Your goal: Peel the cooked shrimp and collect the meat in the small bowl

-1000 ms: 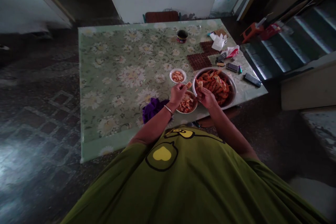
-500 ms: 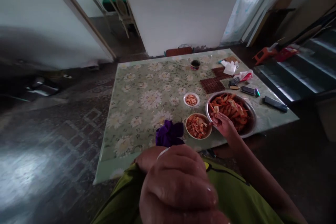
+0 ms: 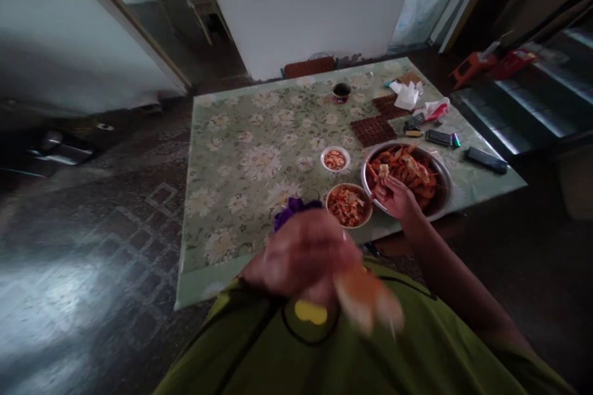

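My left hand point(image 3: 310, 253), smeared by motion, is raised close in front of my shirt. Its fingers are curled around a blurred orange-and-white piece of shellfish point(image 3: 368, 299). At the near left rim of the metal bowl point(image 3: 445, 203), my right hand point(image 3: 397, 196) pinches a small pale piece of shellfish point(image 3: 383, 170). Red-orange cooked shellfish point(image 3: 419, 173) fill much of that bowl. Left of it stands a bowl of shell scraps point(image 3: 348, 205). Behind the scraps, a small white bowl point(image 3: 335, 160) holds pinkish-orange pieces.
A purple cloth point(image 3: 294, 210) lies partly hidden behind my left hand. On the flowered tablecloth point(image 3: 259, 163) are an open tin point(image 3: 341, 93), brown woven mats point(image 3: 373, 131), crumpled white tissue point(image 3: 407, 95), and a dark phone-like object point(image 3: 485, 160). Stairs point(image 3: 532, 99) rise at the right.
My left hand has moved away from the camera, down toward my shirt, and the orange-and-white piece now shows in it. My right hand stays at the metal bowl. The view has tilted downward.
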`<state>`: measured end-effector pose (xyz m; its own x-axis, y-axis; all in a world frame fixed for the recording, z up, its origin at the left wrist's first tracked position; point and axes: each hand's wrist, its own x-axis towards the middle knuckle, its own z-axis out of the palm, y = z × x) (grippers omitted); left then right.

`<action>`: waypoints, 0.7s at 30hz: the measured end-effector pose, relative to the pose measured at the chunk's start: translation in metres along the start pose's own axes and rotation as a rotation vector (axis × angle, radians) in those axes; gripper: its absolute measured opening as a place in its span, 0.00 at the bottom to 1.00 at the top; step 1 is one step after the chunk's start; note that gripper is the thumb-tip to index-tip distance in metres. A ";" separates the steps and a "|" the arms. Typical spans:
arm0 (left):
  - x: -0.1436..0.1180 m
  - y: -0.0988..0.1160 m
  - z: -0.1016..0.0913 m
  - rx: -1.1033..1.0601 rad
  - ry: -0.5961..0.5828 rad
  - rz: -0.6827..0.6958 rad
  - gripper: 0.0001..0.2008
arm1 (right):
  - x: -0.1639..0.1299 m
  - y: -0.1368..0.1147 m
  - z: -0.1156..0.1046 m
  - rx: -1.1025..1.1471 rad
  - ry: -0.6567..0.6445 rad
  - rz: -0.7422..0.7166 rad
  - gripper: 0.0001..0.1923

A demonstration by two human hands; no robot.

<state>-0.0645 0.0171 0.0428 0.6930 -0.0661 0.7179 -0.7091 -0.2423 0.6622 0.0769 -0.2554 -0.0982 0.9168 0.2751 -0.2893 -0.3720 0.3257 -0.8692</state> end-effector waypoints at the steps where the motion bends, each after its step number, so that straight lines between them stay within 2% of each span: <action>1: 0.003 -0.025 0.013 0.023 0.070 0.031 0.09 | -0.001 -0.003 0.002 0.012 -0.004 0.002 0.14; 2: 0.003 -0.052 0.029 0.068 0.155 0.019 0.07 | -0.002 -0.005 0.004 0.023 -0.009 0.010 0.15; 3: 0.000 -0.079 0.048 0.119 0.073 -0.090 0.04 | -0.003 -0.008 0.007 0.030 -0.013 0.019 0.15; 5: -0.015 -0.129 0.084 0.266 -0.212 -0.459 0.08 | -0.005 -0.013 0.012 0.039 -0.017 0.036 0.16; 6: -0.026 -0.149 0.099 0.331 -0.353 -0.598 0.09 | -0.007 -0.015 0.014 0.039 -0.018 0.044 0.16; 9: -0.056 -0.187 0.122 0.372 -0.541 -0.733 0.10 | -0.011 -0.021 0.020 0.024 -0.018 0.048 0.15; 12: -0.061 -0.195 0.123 0.350 -0.621 -0.776 0.09 | -0.014 -0.023 0.022 0.001 -0.028 0.061 0.17; 15: -0.040 -0.189 0.123 0.143 -0.440 -0.751 0.05 | -0.014 -0.022 0.023 0.001 -0.045 0.096 0.18; 17: -0.023 -0.183 0.128 -0.036 -0.320 -0.706 0.07 | -0.013 -0.019 0.024 0.016 -0.046 0.110 0.17; 19: -0.010 -0.177 0.135 -0.255 -0.276 -0.708 0.11 | -0.011 -0.016 0.027 0.031 -0.023 0.117 0.15; 21: -0.005 -0.172 0.142 -0.523 -0.235 -0.788 0.14 | -0.009 -0.012 0.029 0.032 0.002 0.135 0.15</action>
<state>0.0726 -0.0784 -0.1050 0.9617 -0.2741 0.0044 0.0402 0.1570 0.9868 0.0686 -0.2354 -0.0730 0.8584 0.3165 -0.4036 -0.4964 0.3148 -0.8090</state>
